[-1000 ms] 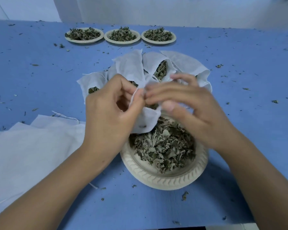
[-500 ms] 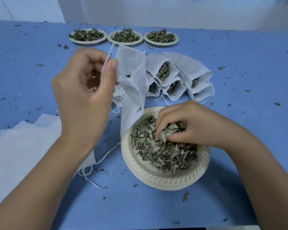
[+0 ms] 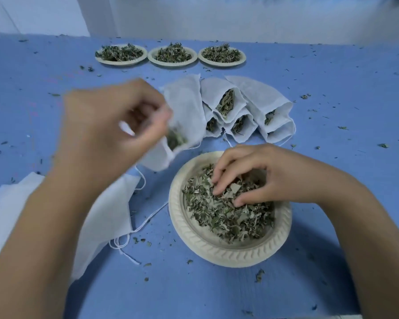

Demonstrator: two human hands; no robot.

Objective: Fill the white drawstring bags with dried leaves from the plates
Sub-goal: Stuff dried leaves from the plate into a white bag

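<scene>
Two hands busy: left hand [image 3: 115,125], blurred, apparently pinching white bag [image 3: 184,116] mid-frame; right hand [image 3: 260,173] clawed into leaves [image 3: 226,217], lower right.

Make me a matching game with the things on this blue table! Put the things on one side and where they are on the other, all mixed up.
Things:
1. near plate
2. three small plates
3. flat empty bags
4. filled bags

Places:
A. far edge, in a row
B. under the right hand
C. middle, fanned out together
D. near left, under the left arm

Pairs: 1-B, 2-A, 3-D, 4-C
</scene>
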